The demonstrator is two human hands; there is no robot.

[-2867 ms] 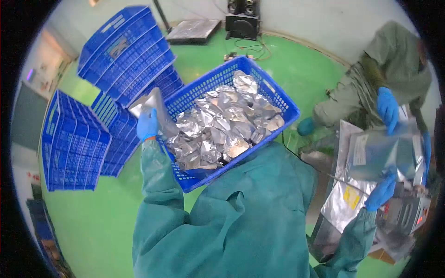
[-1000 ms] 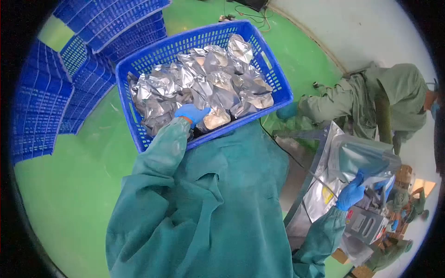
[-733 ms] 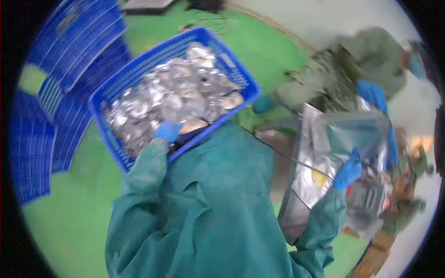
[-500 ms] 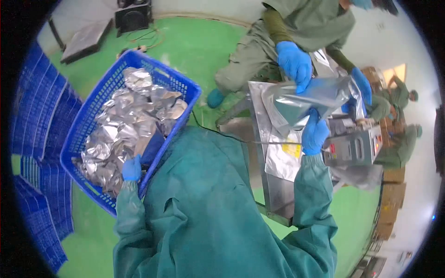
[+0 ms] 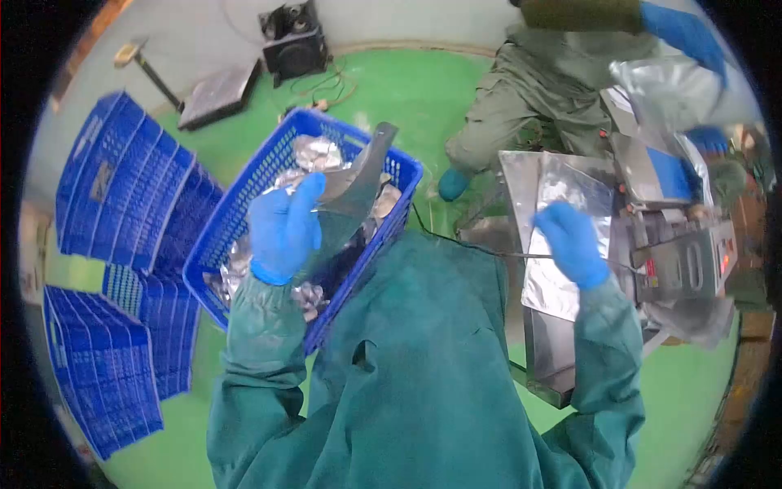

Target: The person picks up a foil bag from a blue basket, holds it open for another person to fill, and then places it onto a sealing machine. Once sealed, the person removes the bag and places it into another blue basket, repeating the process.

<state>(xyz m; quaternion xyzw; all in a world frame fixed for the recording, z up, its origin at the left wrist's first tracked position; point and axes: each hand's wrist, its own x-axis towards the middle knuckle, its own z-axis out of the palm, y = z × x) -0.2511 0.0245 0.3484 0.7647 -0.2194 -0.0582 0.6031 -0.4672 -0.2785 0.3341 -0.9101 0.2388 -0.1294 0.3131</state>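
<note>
My left hand (image 5: pixel 281 228) grips a silver foil pouch (image 5: pixel 354 196) and holds it raised over a blue plastic basket (image 5: pixel 199 273). The pouch stands tilted, its top corner bent over to the right. More crumpled foil pouches (image 5: pixel 314 153) fill the basket below. On the right, my right hand (image 5: pixel 572 244) is over a metal table (image 5: pixel 550 350), its fingers curled together on the flat foil pouches (image 5: pixel 550 285) lying there; what they hold, if anything, is hidden.
Across the table, a co-worker's blue-gloved hand (image 5: pixel 688 37) lifts a blurred pouch (image 5: pixel 672 90). A grey machine (image 5: pixel 684 265) stands at the table's right. Stacked blue baskets (image 5: pixel 122 187) are at the left. A platform scale (image 5: pixel 220 94) and a black device (image 5: pixel 293 49) are behind. A cable (image 5: pixel 481 247) crosses the table.
My left hand has lifted a pouch out of the basket. My right hand has let go of the pouch it shared with the co-worker, who has moved it away. The view has shifted left.
</note>
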